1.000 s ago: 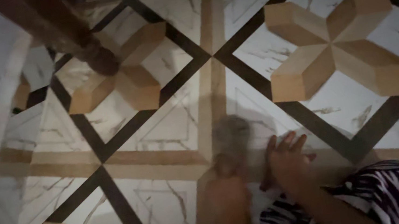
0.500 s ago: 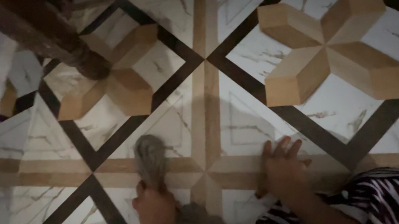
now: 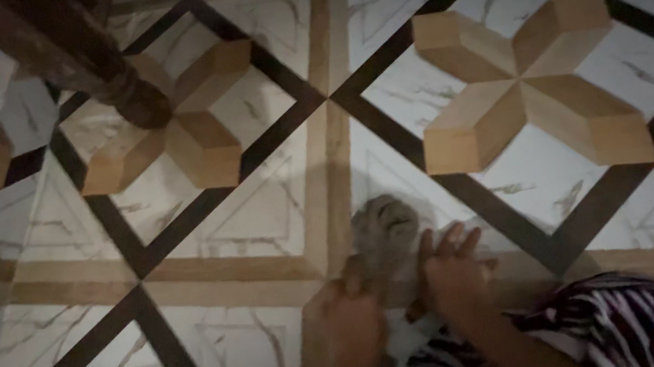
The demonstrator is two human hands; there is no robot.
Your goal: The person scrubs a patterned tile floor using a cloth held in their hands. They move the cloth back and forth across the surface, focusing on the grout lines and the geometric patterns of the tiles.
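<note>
Grey cloth (image 3: 386, 240) on patterned floor tiles (image 3: 261, 213) | left hand (image 3: 343, 324) gripping it | right hand (image 3: 449, 265) pressing it, fingers spread

cloth: the cloth (image 3: 386, 240) lay on the floor (image 3: 261, 213), low in the middle of the view.
left hand: the left hand (image 3: 338, 320) was on the cloth's near left edge.
right hand: the right hand (image 3: 449, 265) was just right of it, on the cloth too.
table leg: the table leg (image 3: 123, 94) stood on the floor, far up and to the left.
sleeve: the sleeve (image 3: 604, 332) was behind the right hand, at the bottom right.
</note>
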